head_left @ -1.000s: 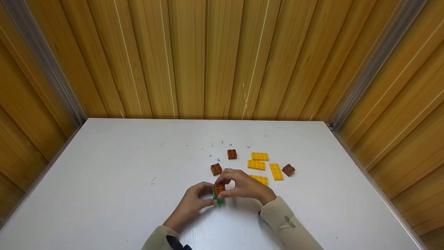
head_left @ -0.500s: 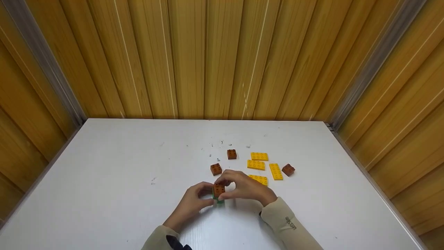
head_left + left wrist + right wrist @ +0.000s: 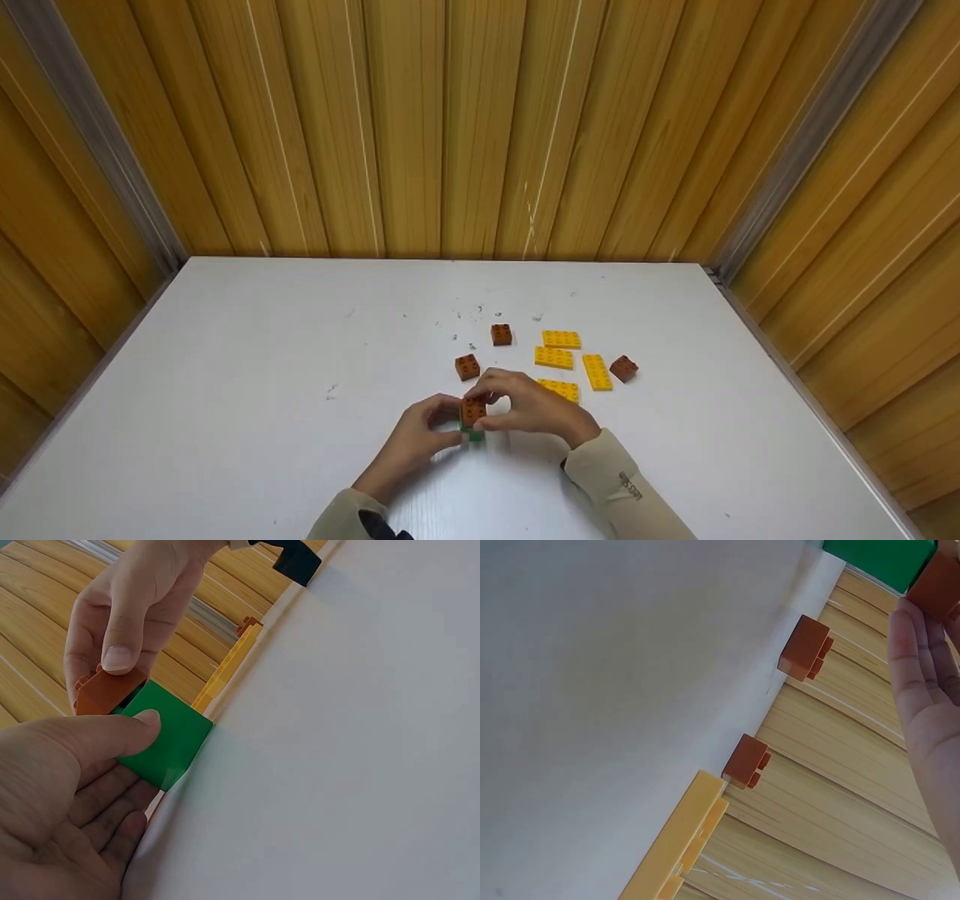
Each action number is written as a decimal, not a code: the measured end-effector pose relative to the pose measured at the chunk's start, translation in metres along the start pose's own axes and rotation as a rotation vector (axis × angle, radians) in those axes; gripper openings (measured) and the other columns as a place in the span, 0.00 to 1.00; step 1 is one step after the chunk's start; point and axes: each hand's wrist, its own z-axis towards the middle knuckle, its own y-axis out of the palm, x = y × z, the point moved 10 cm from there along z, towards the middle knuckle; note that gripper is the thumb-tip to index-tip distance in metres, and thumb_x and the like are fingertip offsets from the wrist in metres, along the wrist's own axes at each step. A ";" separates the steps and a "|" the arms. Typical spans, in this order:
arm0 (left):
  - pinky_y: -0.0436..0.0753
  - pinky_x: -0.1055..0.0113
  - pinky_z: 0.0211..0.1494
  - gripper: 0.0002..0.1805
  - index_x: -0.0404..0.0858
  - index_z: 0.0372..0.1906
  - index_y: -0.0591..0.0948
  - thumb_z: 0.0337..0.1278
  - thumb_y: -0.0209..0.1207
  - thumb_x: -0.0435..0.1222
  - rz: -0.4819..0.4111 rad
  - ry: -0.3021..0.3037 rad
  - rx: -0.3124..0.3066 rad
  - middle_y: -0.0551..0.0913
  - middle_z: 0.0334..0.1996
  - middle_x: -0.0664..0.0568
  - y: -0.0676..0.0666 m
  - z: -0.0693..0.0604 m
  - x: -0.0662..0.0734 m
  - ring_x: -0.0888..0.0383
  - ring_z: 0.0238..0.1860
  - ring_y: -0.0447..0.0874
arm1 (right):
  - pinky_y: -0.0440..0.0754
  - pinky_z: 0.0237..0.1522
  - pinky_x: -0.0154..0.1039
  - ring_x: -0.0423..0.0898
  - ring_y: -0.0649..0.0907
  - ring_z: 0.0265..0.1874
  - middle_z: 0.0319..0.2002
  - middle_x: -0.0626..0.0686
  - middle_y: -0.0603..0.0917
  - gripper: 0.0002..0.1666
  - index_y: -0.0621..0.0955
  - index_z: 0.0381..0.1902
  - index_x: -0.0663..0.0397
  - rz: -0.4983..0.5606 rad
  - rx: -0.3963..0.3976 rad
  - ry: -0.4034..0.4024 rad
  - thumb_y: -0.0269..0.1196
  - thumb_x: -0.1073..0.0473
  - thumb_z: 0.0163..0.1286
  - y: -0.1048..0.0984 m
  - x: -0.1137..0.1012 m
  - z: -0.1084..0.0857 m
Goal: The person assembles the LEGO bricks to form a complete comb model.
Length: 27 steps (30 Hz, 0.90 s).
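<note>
Near the front middle of the table, my left hand (image 3: pixel 411 435) holds a green toy brick (image 3: pixel 171 736), its thumb on one side face and the fingers behind. The green brick stands on the table. On top of it sits a brown brick (image 3: pixel 474 412) with studs facing up, which my right hand (image 3: pixel 529 405) pinches between thumb and fingers. In the left wrist view this brown brick (image 3: pixel 107 694) looks tilted, with a dark gap between it and the green one. Part of the green brick (image 3: pixel 885 559) also shows at the top of the right wrist view.
Beyond the hands lie two brown bricks, a nearer one (image 3: pixel 467 367) and a farther one (image 3: pixel 501 334). Several yellow plates (image 3: pixel 553 357) lie to the right, one partly behind the right hand. Another brown brick (image 3: pixel 623 368) is right of them. Wood-look panels (image 3: pixel 480 127) wall the white table (image 3: pixel 247 360).
Both hands stay almost in place. The brown brick in the right hand has shifted very slightly over the green brick; the loose bricks and plates lie as before.
</note>
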 end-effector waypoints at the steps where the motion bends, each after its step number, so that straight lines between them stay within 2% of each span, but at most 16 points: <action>1: 0.74 0.50 0.64 0.23 0.40 0.52 0.80 0.47 0.70 0.34 -0.004 -0.003 -0.002 0.84 0.50 0.50 0.000 0.000 0.000 0.49 0.56 0.79 | 0.80 0.54 0.38 0.40 0.79 0.46 0.48 0.46 0.80 0.22 0.80 0.54 0.46 -0.002 -0.001 0.001 0.66 0.49 0.63 0.000 0.000 0.000; 15: 0.75 0.52 0.63 0.22 0.40 0.53 0.79 0.50 0.68 0.33 -0.040 0.018 -0.027 0.84 0.49 0.49 0.003 -0.001 -0.002 0.51 0.55 0.80 | 0.79 0.53 0.34 0.38 0.79 0.45 0.47 0.45 0.80 0.19 0.81 0.51 0.49 -0.048 -0.020 0.013 0.67 0.51 0.63 0.001 -0.007 0.003; 27: 0.73 0.52 0.65 0.22 0.43 0.53 0.79 0.50 0.67 0.32 -0.025 -0.011 -0.025 0.84 0.50 0.51 0.002 -0.002 -0.001 0.52 0.56 0.80 | 0.79 0.54 0.35 0.39 0.79 0.46 0.46 0.46 0.79 0.20 0.81 0.52 0.49 -0.043 -0.025 0.040 0.67 0.52 0.62 0.002 -0.004 0.002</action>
